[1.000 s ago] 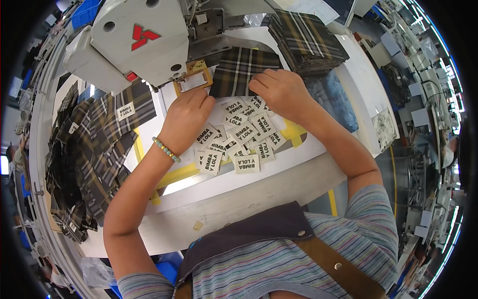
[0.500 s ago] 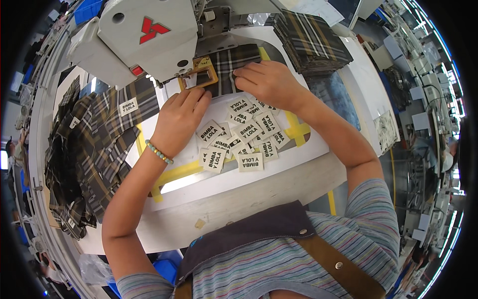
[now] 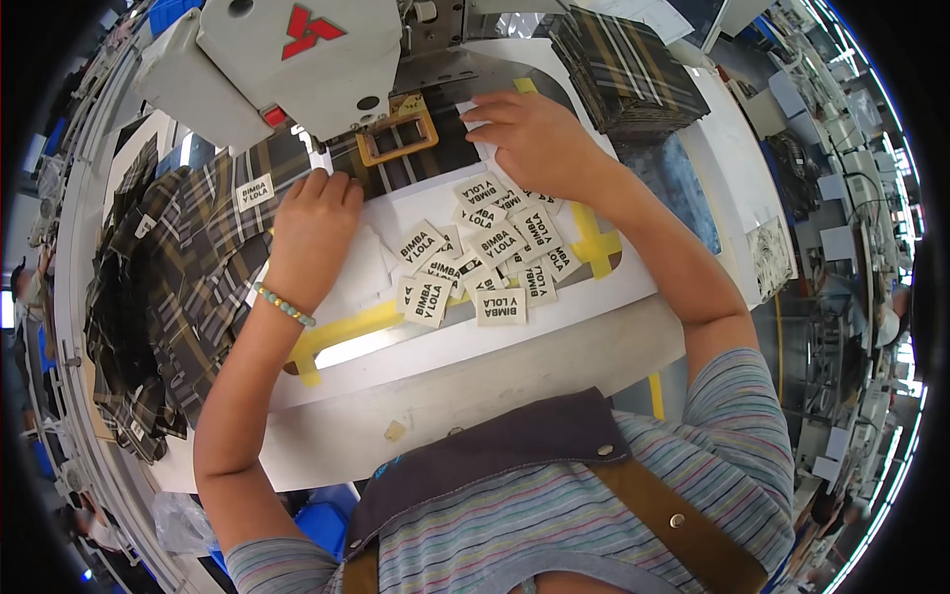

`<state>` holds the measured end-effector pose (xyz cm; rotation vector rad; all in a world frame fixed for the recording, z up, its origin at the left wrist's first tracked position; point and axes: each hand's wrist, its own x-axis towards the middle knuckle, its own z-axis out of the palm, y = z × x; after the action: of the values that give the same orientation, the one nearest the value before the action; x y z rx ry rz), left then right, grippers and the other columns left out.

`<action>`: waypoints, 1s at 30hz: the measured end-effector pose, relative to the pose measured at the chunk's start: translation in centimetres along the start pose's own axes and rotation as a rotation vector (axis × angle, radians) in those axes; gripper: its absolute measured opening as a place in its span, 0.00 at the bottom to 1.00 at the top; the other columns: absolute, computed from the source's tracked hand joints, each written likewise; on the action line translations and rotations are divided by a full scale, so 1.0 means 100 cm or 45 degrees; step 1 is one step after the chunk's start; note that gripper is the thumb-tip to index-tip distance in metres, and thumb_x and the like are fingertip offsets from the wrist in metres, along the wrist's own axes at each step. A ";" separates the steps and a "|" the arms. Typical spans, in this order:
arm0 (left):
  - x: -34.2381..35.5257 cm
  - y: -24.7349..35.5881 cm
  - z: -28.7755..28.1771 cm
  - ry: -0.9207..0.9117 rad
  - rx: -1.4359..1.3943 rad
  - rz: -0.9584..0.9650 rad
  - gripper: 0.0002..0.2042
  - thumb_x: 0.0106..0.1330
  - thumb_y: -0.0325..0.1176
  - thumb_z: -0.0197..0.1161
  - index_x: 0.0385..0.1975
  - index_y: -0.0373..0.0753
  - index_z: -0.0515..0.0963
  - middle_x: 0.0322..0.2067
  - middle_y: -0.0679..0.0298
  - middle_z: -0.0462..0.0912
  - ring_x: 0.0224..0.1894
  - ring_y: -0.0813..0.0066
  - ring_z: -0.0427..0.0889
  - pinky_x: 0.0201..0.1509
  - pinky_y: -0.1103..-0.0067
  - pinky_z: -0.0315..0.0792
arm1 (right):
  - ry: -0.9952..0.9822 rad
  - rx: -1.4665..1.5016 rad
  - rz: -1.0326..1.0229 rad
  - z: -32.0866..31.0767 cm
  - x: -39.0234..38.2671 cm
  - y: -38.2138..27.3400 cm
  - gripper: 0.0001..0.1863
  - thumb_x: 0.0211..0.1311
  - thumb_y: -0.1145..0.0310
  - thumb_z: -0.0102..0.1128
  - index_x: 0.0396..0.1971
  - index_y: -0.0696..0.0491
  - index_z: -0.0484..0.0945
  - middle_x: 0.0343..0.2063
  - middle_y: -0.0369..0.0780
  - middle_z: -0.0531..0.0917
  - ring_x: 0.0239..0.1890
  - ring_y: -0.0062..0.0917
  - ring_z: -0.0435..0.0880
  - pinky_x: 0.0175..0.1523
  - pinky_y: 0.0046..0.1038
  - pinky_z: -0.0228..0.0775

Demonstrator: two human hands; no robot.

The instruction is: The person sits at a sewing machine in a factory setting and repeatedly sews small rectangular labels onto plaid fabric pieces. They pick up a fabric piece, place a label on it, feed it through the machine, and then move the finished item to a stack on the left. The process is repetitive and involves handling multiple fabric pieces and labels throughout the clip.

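Left hand (image 3: 319, 233): fingers bunched close together, right there by the left end of the plaid piece (image 3: 453, 153); pinching it or not, can't tell!
Right hand (image 3: 544, 144): fingers slightly spread, over at the cloth's right end.
Plaid piece: lying under the amber frame (image 3: 401, 156), beside the sewing machine (image 3: 287, 79).
Pale labels (image 3: 495, 241): overlapping pile, nearer the person.
Plaid stack (image 3: 633, 69): far right.

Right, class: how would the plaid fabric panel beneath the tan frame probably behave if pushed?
The plaid fabric panel looks thin and flat, so it should be light and bend easily. It may wrinkle, judging by the crumpled plaid cloth at left. The tan frame over it might resist sliding.
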<state>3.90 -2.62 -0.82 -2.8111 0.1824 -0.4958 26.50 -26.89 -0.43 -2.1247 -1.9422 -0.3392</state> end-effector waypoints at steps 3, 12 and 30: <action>-0.014 -0.001 -0.001 0.077 -0.197 -0.129 0.15 0.63 0.25 0.67 0.50 0.33 0.84 0.52 0.60 0.87 0.52 0.61 0.84 0.59 0.66 0.79 | -0.025 0.144 0.093 -0.002 -0.009 0.001 0.21 0.66 0.74 0.55 0.56 0.54 0.86 0.67 0.41 0.80 0.74 0.38 0.71 0.76 0.42 0.66; -0.037 0.010 -0.007 0.110 -0.473 -0.186 0.18 0.65 0.26 0.70 0.55 0.34 0.83 0.61 0.59 0.85 0.65 0.52 0.80 0.66 0.63 0.77 | -0.098 0.227 0.042 0.007 -0.025 0.002 0.22 0.80 0.62 0.53 0.67 0.50 0.81 0.78 0.42 0.68 0.82 0.42 0.56 0.84 0.45 0.48; -0.042 0.008 -0.006 0.160 -0.538 -0.176 0.17 0.68 0.31 0.71 0.55 0.36 0.83 0.55 0.59 0.88 0.63 0.54 0.82 0.64 0.62 0.77 | -0.147 0.457 0.029 -0.001 -0.026 0.004 0.23 0.78 0.58 0.58 0.68 0.47 0.81 0.77 0.41 0.69 0.82 0.40 0.57 0.84 0.45 0.49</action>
<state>-0.25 -2.79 -1.82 -3.2205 0.1305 -0.7436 26.70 -29.43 -1.23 -1.9642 -1.8680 0.1325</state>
